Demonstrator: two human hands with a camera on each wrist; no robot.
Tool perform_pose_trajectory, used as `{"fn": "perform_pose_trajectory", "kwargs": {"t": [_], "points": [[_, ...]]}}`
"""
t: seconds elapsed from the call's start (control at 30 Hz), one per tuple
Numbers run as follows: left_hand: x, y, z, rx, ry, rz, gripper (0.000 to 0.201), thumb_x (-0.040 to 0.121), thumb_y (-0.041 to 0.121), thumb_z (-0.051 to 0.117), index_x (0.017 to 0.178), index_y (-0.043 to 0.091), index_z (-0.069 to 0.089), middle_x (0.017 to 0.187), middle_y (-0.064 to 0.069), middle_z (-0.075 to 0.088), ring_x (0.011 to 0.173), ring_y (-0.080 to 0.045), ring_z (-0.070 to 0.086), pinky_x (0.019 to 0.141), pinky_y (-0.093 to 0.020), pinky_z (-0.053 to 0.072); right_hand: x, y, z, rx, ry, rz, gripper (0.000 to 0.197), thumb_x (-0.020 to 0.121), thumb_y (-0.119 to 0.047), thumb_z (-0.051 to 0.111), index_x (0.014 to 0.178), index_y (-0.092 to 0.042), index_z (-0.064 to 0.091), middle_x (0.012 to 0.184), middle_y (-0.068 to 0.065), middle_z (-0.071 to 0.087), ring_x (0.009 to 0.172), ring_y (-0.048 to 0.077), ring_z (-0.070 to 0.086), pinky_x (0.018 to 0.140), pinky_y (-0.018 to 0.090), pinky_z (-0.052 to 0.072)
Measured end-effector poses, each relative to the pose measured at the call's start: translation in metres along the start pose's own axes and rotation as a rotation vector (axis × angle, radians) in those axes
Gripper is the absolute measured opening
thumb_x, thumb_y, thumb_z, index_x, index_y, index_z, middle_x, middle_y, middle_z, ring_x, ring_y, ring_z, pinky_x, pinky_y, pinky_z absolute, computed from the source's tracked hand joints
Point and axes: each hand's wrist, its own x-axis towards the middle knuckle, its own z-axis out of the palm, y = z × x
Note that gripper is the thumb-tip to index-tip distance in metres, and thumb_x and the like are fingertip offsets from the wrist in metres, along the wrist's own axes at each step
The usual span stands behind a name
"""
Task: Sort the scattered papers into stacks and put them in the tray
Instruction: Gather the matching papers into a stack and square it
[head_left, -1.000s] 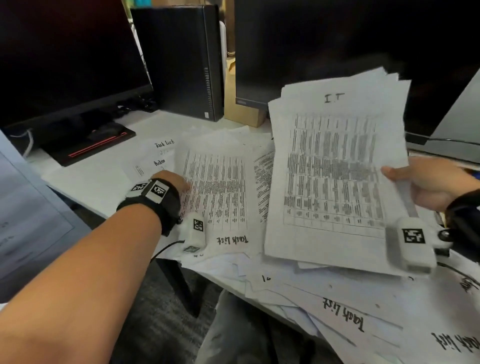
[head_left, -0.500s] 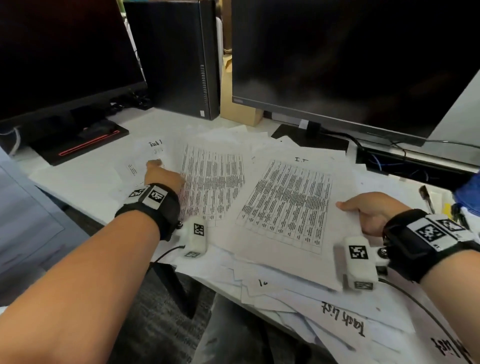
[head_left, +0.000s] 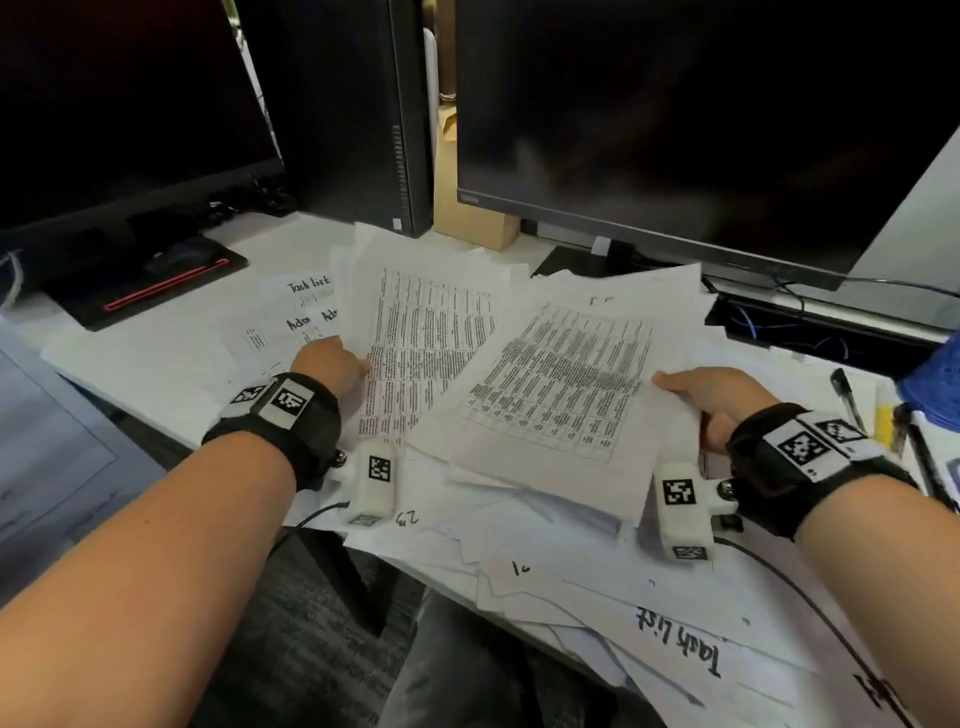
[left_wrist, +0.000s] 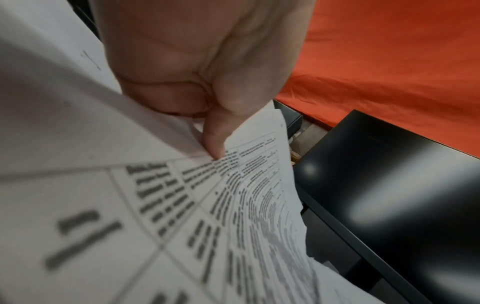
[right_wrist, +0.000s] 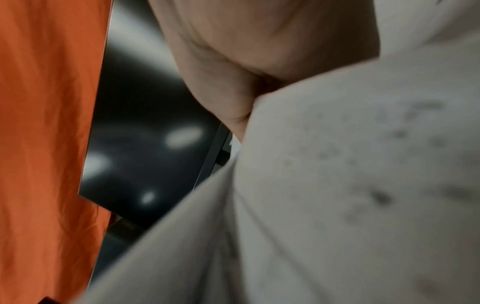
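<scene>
Scattered white papers (head_left: 571, 566) cover the desk in front of me. My left hand (head_left: 332, 364) pinches the left edge of a printed table sheet (head_left: 426, 343) and lifts it off the pile; in the left wrist view my thumb (left_wrist: 215, 142) presses on that sheet (left_wrist: 233, 205). My right hand (head_left: 711, 395) grips the right edge of a stack of printed sheets (head_left: 561, 384), thumb on top, lying low over the pile. The right wrist view shows blurred paper (right_wrist: 337, 185) under my palm (right_wrist: 259, 51). No tray is in view.
Two dark monitors (head_left: 675, 130) (head_left: 104, 104) and a black computer tower (head_left: 358, 104) stand at the back of the desk (head_left: 156, 364). Handwritten "Task list" sheets (head_left: 680, 644) hang over the front edge. Pens (head_left: 847, 395) lie at the right. A grey surface (head_left: 52, 441) is at the left.
My right hand has brought its stack down from upright to nearly flat over the pile. My left hand has taken hold of the table sheet and raised its left edge.
</scene>
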Motion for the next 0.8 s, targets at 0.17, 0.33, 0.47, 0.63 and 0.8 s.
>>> {"fn": "perform_pose_trajectory", "kwargs": {"t": [0.17,0.33,0.47,0.63,0.8], "points": [[0.008,-0.02,-0.007,0.189,0.054,0.07,0.04,0.095,0.023,0.04,0.134,0.017,0.046,0.131,-0.004,0.053,0.125,-0.023,0.046,0.102,-0.029,0.038,-0.009,-0.002,-0.032,-0.017,0.086,-0.184,0.055,0.079,-0.022,0.074,0.129,-0.012,0.055,0.113,0.007,0.068,0.097,0.03,0.066,0.09,0.049,0.051],[0.026,-0.029,-0.027,0.012,0.112,-0.059,0.038,0.097,0.019,0.047,0.131,0.003,0.05,0.135,-0.015,0.049,0.126,-0.029,0.047,0.102,-0.032,0.038,-0.05,-0.003,-0.066,-0.106,0.177,-0.469,0.01,0.087,-0.021,0.067,0.096,-0.018,0.068,0.097,0.004,0.071,0.088,0.026,0.067,0.085,0.043,0.053],[0.035,-0.032,-0.037,-0.204,0.203,-0.031,0.036,0.096,0.012,0.047,0.126,-0.009,0.049,0.128,-0.027,0.053,0.118,-0.041,0.05,0.094,-0.042,0.041,-0.069,-0.025,-0.09,-0.098,0.288,-0.642,0.027,0.087,-0.026,0.066,0.112,-0.014,0.067,0.102,0.002,0.07,0.09,0.016,0.068,0.08,0.033,0.055],[0.015,0.009,-0.051,-0.554,0.353,0.135,0.035,0.085,0.014,0.05,0.116,0.0,0.057,0.113,-0.013,0.062,0.106,-0.026,0.058,0.093,-0.034,0.045,-0.094,-0.064,-0.102,-0.08,0.377,-0.783,0.025,0.093,-0.03,0.057,0.115,-0.021,0.063,0.102,-0.006,0.064,0.078,-0.003,0.062,0.07,0.014,0.048],[-0.02,0.067,-0.055,-0.66,0.267,0.288,0.03,0.09,0.003,0.045,0.118,0.006,0.057,0.098,-0.003,0.056,0.09,-0.017,0.057,0.049,-0.012,0.035,-0.099,-0.085,-0.103,0.025,0.335,-0.771,0.024,0.092,-0.028,0.059,0.112,-0.017,0.063,0.099,-0.002,0.067,0.058,-0.01,0.059,0.057,0.011,0.051]]}}
